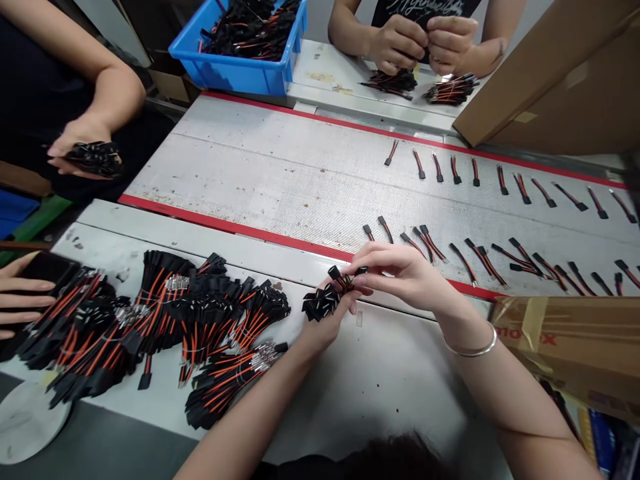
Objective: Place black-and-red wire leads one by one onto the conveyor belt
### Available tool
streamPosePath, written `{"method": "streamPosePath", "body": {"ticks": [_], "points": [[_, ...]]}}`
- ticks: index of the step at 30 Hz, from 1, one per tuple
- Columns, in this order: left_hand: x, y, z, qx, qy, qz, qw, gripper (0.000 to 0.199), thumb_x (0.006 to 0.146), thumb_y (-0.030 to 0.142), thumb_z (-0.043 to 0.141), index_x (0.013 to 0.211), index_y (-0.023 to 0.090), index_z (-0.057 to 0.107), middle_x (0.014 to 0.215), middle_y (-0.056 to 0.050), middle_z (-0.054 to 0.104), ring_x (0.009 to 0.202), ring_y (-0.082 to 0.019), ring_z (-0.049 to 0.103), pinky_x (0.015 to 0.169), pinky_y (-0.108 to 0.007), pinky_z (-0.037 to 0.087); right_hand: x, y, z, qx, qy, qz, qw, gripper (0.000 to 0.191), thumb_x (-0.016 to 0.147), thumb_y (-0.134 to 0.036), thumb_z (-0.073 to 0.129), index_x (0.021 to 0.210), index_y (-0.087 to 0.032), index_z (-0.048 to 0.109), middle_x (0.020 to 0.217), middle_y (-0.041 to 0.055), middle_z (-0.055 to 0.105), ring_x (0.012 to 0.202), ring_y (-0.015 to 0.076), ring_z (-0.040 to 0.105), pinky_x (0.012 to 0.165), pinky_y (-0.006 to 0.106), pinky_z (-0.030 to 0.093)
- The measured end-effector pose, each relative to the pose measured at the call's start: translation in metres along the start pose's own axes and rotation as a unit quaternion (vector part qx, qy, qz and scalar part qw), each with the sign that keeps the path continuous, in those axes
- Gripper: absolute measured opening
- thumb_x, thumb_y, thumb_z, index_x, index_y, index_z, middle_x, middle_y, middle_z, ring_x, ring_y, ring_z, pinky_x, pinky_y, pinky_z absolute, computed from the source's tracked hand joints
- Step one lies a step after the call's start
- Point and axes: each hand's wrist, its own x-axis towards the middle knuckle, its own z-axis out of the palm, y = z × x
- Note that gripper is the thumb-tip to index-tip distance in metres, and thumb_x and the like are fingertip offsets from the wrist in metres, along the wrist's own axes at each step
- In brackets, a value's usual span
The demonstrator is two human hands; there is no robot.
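My left hand is closed around a bunch of short red-and-black cables with black ends, held above the white table's edge. The fingers of my right hand are pinched at a single black-ended cable beside that bunch; its wires run in between my two hands and are partly hidden. Left of my forearm lies a bound bundle of orange-and-black cables, and more bundles are heaped beyond it.
A red-edged conveyor belt runs across, with single cables in two rows. A blue bin and cardboard boxes stand around it. Across the belt, a co-worker's hands handle cables; other people's hands are at left.
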Motion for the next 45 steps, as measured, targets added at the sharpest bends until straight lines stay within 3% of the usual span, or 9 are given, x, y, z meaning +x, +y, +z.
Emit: {"method": "streamPosePath", "body": {"ticks": [4,10,20,27,31,34,38,41,45], "points": [[0.0,-0.01,0.004,-0.086,0.06,0.023,0.994,0.027,0.087,0.044,0.073,0.086,0.022,0.057,0.047,0.008,0.052,0.05,-0.014,0.056,0.06,-0.028,0.046,0.0,0.004,-0.002,0.011,0.015,-0.012,1.0,0.014,0.091,-0.026,0.074,0.103,-0.02,0.08,0.091,0.0054,0.071,0.073,0.0128,0.066,0.065,0.029,0.056],[0.005,-0.016,0.004,-0.197,0.094,-0.011,0.976,0.04,0.071,0.05,0.084,0.077,0.02,0.058,0.048,0.008,0.052,0.04,-0.008,0.043,0.042,-0.023,0.026,0.0,0.005,-0.003,0.012,-0.009,-0.074,0.997,0.024,0.09,-0.015,0.074,0.111,-0.025,0.079,0.095,0.0048,0.074,0.086,0.0145,0.068,0.076,0.03,0.058],[0.007,-0.009,0.004,-0.249,0.104,-0.05,0.961,0.04,0.061,0.048,0.09,0.076,0.018,0.07,0.049,0.005,0.054,0.046,-0.009,0.049,0.045,-0.022,0.032,0.0,0.003,0.002,-0.011,0.006,-0.12,0.993,0.026,0.088,-0.014,0.076,0.111,-0.027,0.08,0.092,0.0043,0.073,0.085,0.0156,0.069,0.077,0.032,0.06],[0.008,-0.008,0.006,-0.266,0.102,-0.048,0.957,0.04,0.059,0.048,0.092,0.072,0.018,0.069,0.054,0.005,0.053,0.045,-0.006,0.042,0.046,-0.022,0.031,-0.002,0.001,0.003,0.054,-0.027,-0.094,0.994,0.036,0.086,-0.013,0.077,0.119,-0.028,0.077,0.097,0.0049,0.071,0.091,0.0156,0.069,0.077,0.03,0.062],[0.007,-0.012,0.006,-0.271,0.09,-0.045,0.957,0.037,0.062,0.047,0.09,0.076,0.018,0.071,0.057,0.004,0.058,0.044,-0.004,0.038,0.05,-0.024,0.035,-0.002,0.006,-0.001,0.108,0.033,-0.069,0.991,0.015,0.088,-0.026,0.077,0.103,-0.022,0.081,0.088,0.0045,0.07,0.078,0.0144,0.069,0.069,0.029,0.062],[0.006,-0.013,0.005,-0.27,0.085,-0.054,0.958,0.037,0.06,0.045,0.091,0.075,0.018,0.071,0.057,0.004,0.06,0.044,-0.004,0.037,0.049,-0.024,0.034,-0.001,0.01,-0.001,0.142,0.088,-0.036,0.985,0.013,0.093,-0.03,0.072,0.099,-0.022,0.08,0.087,0.003,0.069,0.07,0.0108,0.066,0.065,0.026,0.06],[0.004,-0.011,0.006,-0.276,0.069,-0.078,0.955,0.039,0.055,0.045,0.094,0.07,0.018,0.069,0.052,0.005,0.055,0.043,-0.004,0.039,0.045,-0.023,0.03,0.0,0.007,0.005,0.129,0.049,-0.014,0.99,0.029,0.079,-0.021,0.084,0.108,-0.024,0.079,0.101,0.0049,0.067,0.08,0.0122,0.065,0.068,0.026,0.061],[0.003,-0.01,0.006,-0.279,0.047,-0.082,0.956,0.038,0.056,0.044,0.094,0.07,0.018,0.069,0.053,0.005,0.056,0.043,-0.005,0.039,0.044,-0.023,0.03,0.0,0.001,0.009,0.12,0.019,-0.041,0.992,0.022,0.083,-0.018,0.081,0.104,-0.024,0.081,0.097,0.0051,0.068,0.084,0.0143,0.066,0.064,0.026,0.06],[0.003,-0.011,0.005,-0.28,0.027,-0.088,0.956,0.04,0.055,0.045,0.094,0.07,0.018,0.068,0.052,0.006,0.053,0.042,-0.004,0.037,0.044,-0.023,0.03,-0.001,-0.005,0.012,0.075,0.033,-0.088,0.993,0.02,0.085,-0.016,0.079,0.103,-0.024,0.08,0.092,0.0042,0.07,0.08,0.0141,0.066,0.061,0.026,0.058]]}}
